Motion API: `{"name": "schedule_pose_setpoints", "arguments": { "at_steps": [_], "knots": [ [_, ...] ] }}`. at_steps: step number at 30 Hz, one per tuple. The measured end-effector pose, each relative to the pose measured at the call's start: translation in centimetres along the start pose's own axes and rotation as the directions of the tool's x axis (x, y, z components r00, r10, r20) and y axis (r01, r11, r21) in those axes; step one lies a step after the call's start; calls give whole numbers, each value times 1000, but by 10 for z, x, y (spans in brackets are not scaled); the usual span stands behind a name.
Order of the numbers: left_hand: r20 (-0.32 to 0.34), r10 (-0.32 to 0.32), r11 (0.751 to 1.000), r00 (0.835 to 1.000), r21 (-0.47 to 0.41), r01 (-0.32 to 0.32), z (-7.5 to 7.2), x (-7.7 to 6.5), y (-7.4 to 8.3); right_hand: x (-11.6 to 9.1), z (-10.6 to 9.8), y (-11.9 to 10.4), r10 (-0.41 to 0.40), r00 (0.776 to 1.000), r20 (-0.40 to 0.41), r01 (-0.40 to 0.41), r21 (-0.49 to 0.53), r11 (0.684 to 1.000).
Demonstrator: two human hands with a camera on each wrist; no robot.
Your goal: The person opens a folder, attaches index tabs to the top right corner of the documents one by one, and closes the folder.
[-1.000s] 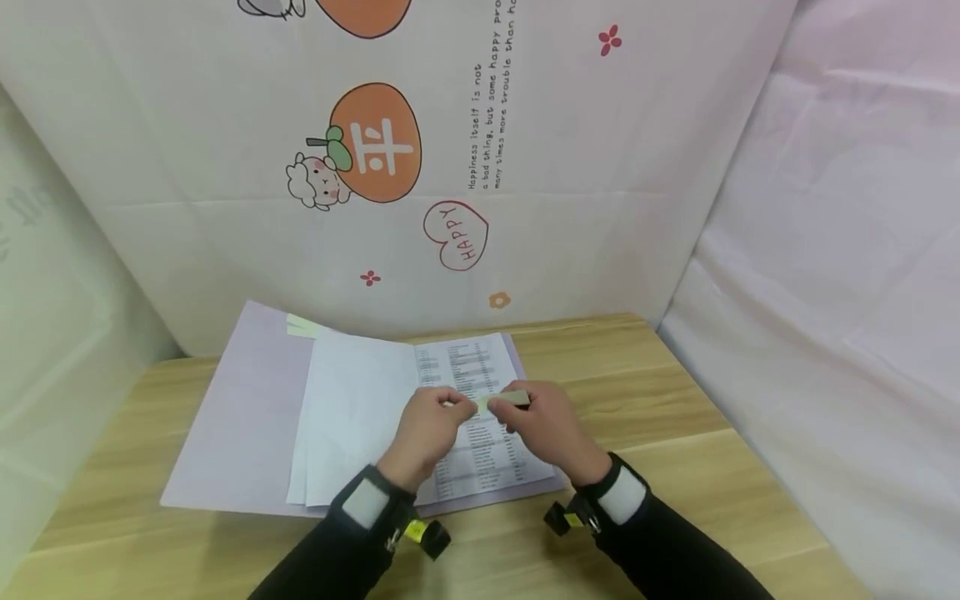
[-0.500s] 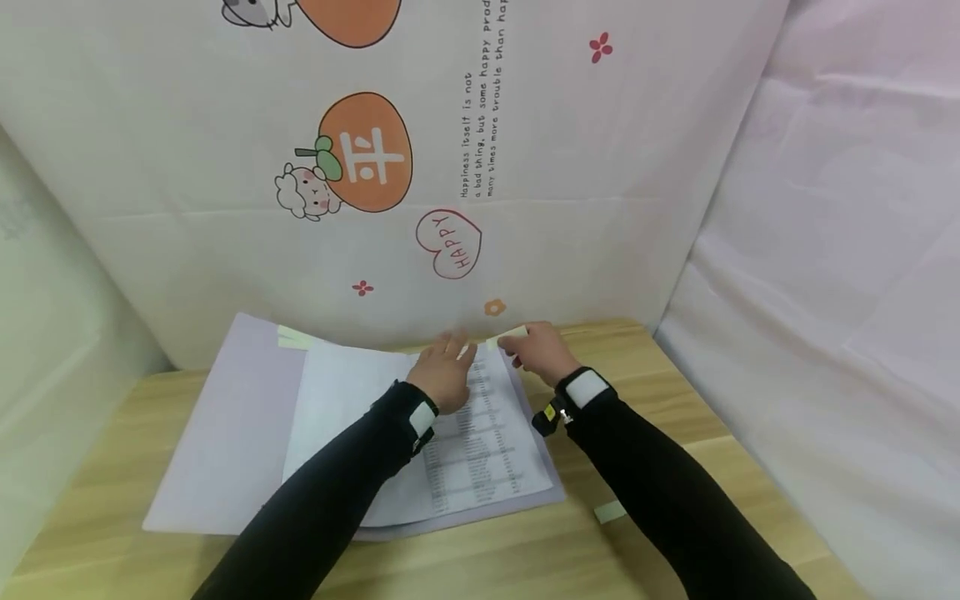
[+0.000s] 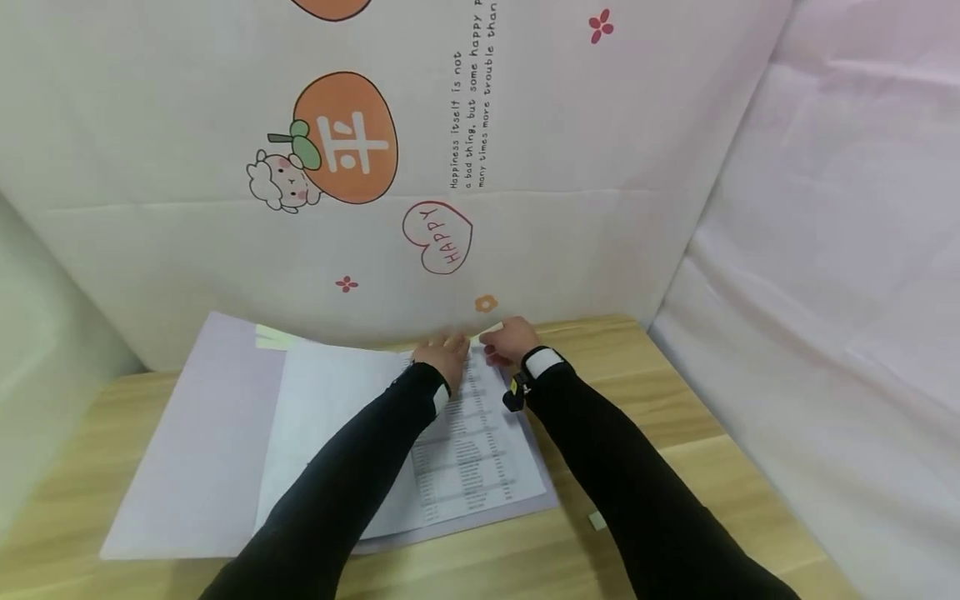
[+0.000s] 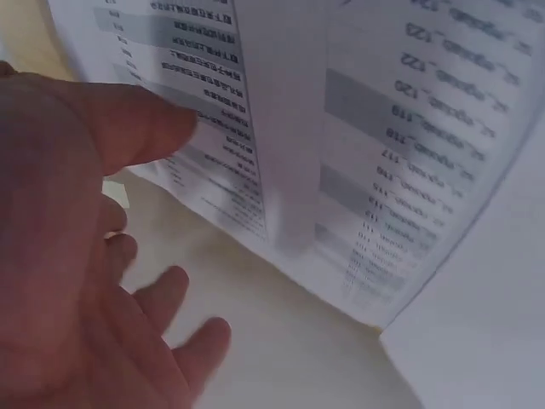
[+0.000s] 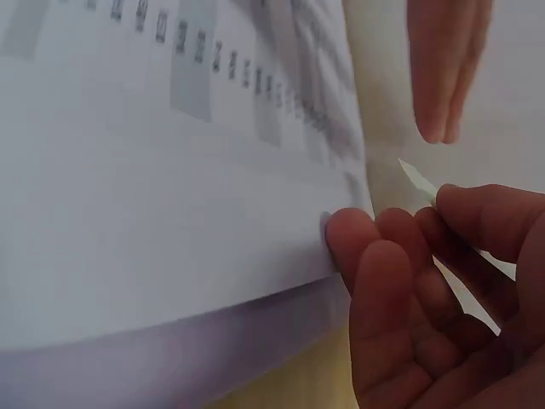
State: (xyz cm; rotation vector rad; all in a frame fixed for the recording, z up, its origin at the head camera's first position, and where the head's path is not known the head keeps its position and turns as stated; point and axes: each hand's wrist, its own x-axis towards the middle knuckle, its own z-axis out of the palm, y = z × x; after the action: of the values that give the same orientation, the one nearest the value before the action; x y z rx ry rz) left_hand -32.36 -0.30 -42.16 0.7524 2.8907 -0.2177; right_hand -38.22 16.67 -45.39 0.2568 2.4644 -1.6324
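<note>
A lilac folder (image 3: 187, 467) lies open on the wooden table, a blank white sheet on its left and a printed list (image 3: 468, 458) on its right. My right hand (image 3: 510, 340) is at the list's top right corner. Thumb and index finger pinch a pale green sticky note (image 5: 417, 181), its tip sticking out past the page edge. My left hand (image 3: 442, 360) is just left of it at the page's top edge. Its fingers (image 4: 209, 345) are loosely extended and hold nothing; whether they touch the paper I cannot tell.
Pale green sticky notes (image 3: 272, 337) stick out at the top of the left side. A small pale green pad (image 3: 597, 521) lies on the table, partly behind the right sleeve. A printed white cloth (image 3: 555, 250) hangs behind the table's back edge.
Both hands have moved from the middle of the list to its top edge. The right hand has let go of the pad, now on the table, and keeps the sticky note, shifting slightly left.
</note>
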Motion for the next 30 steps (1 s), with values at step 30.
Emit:
{"name": "schedule_pose_setpoints", "arguments": {
  "at_steps": [30],
  "knots": [
    [1,77,996,997,36,-77,21,35,3,34,11,26,-109,990,-89,55,-466,883]
  ]
}}
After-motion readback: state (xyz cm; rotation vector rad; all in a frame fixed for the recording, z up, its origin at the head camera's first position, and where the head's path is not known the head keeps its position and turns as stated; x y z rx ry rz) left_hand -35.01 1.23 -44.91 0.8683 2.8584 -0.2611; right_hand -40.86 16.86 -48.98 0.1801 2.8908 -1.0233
